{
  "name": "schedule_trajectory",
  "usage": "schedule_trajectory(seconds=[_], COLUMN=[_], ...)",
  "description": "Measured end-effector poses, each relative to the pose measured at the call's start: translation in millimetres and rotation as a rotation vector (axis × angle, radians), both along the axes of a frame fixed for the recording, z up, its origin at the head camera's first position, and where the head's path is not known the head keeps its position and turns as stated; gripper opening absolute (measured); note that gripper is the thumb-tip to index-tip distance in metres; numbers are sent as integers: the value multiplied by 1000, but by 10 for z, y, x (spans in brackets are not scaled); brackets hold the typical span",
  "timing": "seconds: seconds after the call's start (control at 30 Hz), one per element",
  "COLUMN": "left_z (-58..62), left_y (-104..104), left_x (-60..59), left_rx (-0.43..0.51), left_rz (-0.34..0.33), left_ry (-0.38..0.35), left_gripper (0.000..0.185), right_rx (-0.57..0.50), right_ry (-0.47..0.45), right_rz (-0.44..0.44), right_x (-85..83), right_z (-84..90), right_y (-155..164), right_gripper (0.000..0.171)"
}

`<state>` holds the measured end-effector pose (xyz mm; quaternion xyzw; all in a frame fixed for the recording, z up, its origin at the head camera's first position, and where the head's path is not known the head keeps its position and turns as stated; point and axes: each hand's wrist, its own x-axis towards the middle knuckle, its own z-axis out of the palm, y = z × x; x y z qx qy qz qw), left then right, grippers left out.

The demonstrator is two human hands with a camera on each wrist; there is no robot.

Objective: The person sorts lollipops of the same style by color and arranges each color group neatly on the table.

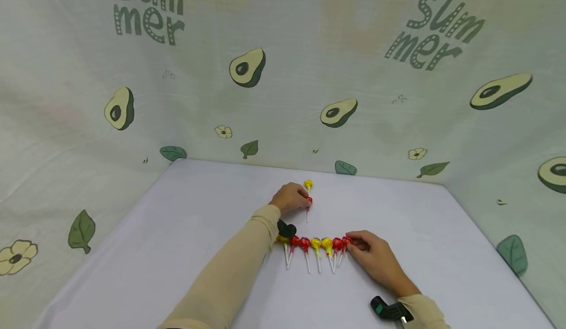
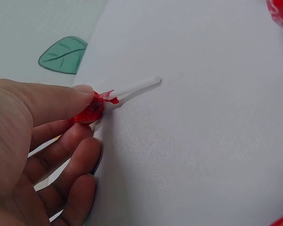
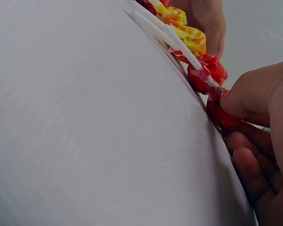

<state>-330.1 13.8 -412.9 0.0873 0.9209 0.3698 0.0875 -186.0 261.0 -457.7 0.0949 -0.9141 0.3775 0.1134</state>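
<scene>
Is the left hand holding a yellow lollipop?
No, the left hand pinches a red lollipop by its wrapped head.

Wide free stretch of white tabletop (image 1: 177,231) left of left sleeve (image 1: 227,270), reaching to back cloth (image 1: 292,127). Another stretch right of right hand (image 1: 376,260). Middle barred from the left by left sleeve and left hand (image 1: 290,197). Open from the right: gap between pinched red lollipop (image 1: 310,200) and curved lollipop row (image 1: 305,242). Row tightly set, right end blocked by right hand, left end partly hidden behind wrist camera (image 1: 286,229). Near side passable between the arms, sticks (image 1: 319,264) jutting in. Behind yellow lollipop (image 1: 308,184), only a narrow strip.
</scene>
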Motion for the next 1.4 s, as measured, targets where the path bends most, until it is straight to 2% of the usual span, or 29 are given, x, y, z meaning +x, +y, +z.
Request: schedule_trajectory(seconds=[0.2, 0.4, 0.53, 0.67, 0.77, 0.93, 1.07, 1.2, 1.4], left_z=[5, 34, 82, 115, 143, 181, 172, 105, -75], left_y=[1, -53, -200, -410, -541, -678, -787, -917, -1071], left_x=[-30, -57, -60, -14, 75, 315, 510, 662, 843], left_rx=[11, 64, 76, 119, 163, 204, 207, 183, 172], left_rz=[-3, -24, -47, -59, -71, -101, -112, -100, -97], left_ry=[-22, -92, -105, -83, -64, -77, -28, 24, 34], left_gripper=[24, 24, 25, 26, 26, 26, 25, 25, 21], right_rx=[4, 11, 18, 2, -6, 29, 35, 45, 55], right_ry=[1, -9, -11, -9, -8, 5, 14, 3, -23], right_rz=[-2, 0, -1, 12, 15, 1, 0, 3, -1], right_x=[1, 4, 9, 20, 24, 25, 18, 18, 34], right_z=[14, 17, 39, 41, 37, 52, 63, 54, 35], right_y=[3, 7, -9, -27, -25, 16, 40, 44, 6], right_gripper=[27, 27, 26, 25, 25, 26, 27, 27, 28])
